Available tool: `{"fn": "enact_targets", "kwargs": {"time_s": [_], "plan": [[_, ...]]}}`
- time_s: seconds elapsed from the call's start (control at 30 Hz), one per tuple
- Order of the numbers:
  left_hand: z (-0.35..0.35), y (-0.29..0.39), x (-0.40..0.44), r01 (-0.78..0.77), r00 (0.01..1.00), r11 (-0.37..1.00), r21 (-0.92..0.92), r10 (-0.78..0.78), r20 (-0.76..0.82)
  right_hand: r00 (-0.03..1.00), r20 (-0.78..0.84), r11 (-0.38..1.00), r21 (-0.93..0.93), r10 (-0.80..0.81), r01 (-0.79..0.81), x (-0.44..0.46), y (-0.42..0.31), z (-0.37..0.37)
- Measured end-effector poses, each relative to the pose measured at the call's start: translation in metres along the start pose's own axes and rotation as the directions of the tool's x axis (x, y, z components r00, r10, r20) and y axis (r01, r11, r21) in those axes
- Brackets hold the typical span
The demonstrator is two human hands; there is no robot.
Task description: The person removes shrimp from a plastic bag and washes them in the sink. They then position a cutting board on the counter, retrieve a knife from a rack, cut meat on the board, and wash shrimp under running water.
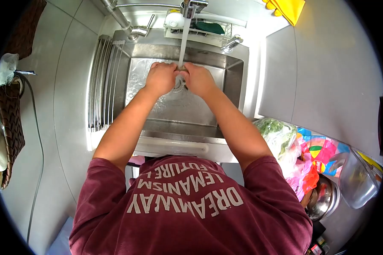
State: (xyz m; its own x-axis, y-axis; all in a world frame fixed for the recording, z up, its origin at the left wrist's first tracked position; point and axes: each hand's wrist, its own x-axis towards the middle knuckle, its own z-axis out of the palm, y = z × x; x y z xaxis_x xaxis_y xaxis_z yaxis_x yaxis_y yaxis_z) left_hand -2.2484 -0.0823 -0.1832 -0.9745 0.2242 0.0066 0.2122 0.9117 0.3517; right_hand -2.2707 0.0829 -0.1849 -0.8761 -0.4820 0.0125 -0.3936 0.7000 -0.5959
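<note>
Over the stainless steel sink [174, 111], my left hand [161, 79] and my right hand [198, 79] meet under a stream of running water [184, 42]. Between their fingertips is a small brownish piece [181, 68], mostly hidden, its kind too small to make out. Both hands are closed on it, fingers curled and thumbs close together. Water falls from the tap [191, 7] straight onto the fingers. Below them the round drain [178, 85] shows in part, with a few dark bits near it. Wet splashes cover the sink floor.
A roll-up drying rack [104, 85] lies across the sink's left side. Behind the sink are a lever handle [145, 29] and a caddy [200, 30] with a green scrubber. Yellow gloves [287, 10] lie back right. Bagged greens [276, 134] and a metal pot [323, 199] sit lower right.
</note>
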Motion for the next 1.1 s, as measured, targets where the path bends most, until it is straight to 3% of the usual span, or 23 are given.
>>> {"fn": "enact_targets", "kwargs": {"time_s": [0.17,0.3,0.37,0.47,0.53,0.67,0.83,0.93,0.97,1.03,1.1], "plan": [[0.002,0.004,0.001,0.104,0.994,0.994,-0.046,-0.102,0.04,0.997,-0.069,0.999,0.014,0.033,-0.032,0.004,-0.008,0.001],[0.004,-0.004,0.006,0.252,0.968,0.927,-0.278,-0.239,0.082,0.991,-0.094,0.99,0.116,0.09,-0.079,0.008,-0.005,0.003],[0.015,-0.016,0.003,0.273,0.962,0.849,-0.452,-0.254,0.104,0.988,-0.081,0.972,0.207,0.132,-0.113,0.008,-0.002,0.009],[0.026,-0.025,0.002,0.343,0.939,0.596,-0.726,-0.227,0.258,0.984,-0.051,0.942,0.301,0.173,-0.15,0.005,0.004,0.013],[0.017,-0.017,-0.001,0.397,0.917,0.584,-0.708,-0.218,0.334,0.982,-0.065,0.941,0.302,0.179,-0.152,0.0,0.002,0.013],[0.014,-0.013,-0.003,0.478,0.865,0.599,-0.642,-0.195,0.462,0.992,-0.068,0.989,0.114,0.107,-0.099,-0.005,-0.004,0.011],[0.016,-0.009,-0.011,0.399,0.903,0.704,-0.587,-0.192,0.384,0.981,-0.113,0.987,0.039,0.157,-0.154,-0.01,-0.002,0.014],[0.025,-0.019,-0.018,0.381,0.923,0.692,-0.613,-0.249,0.293,0.926,-0.173,0.936,0.175,0.335,-0.306,-0.008,0.01,0.02],[0.029,-0.027,-0.02,0.377,0.926,0.681,-0.628,-0.278,0.254,0.892,-0.025,0.792,0.47,0.452,-0.389,-0.004,0.012,0.022],[0.026,-0.037,-0.021,0.413,0.885,0.368,-0.833,-0.378,0.272,0.797,0.342,0.241,0.828,0.499,-0.506,0.004,0.012,0.023],[0.018,-0.041,-0.02,0.414,0.804,0.037,-0.91,-0.482,0.347,0.872,0.319,0.221,0.882,0.373,-0.417,0.012,0.011,0.03]]}}
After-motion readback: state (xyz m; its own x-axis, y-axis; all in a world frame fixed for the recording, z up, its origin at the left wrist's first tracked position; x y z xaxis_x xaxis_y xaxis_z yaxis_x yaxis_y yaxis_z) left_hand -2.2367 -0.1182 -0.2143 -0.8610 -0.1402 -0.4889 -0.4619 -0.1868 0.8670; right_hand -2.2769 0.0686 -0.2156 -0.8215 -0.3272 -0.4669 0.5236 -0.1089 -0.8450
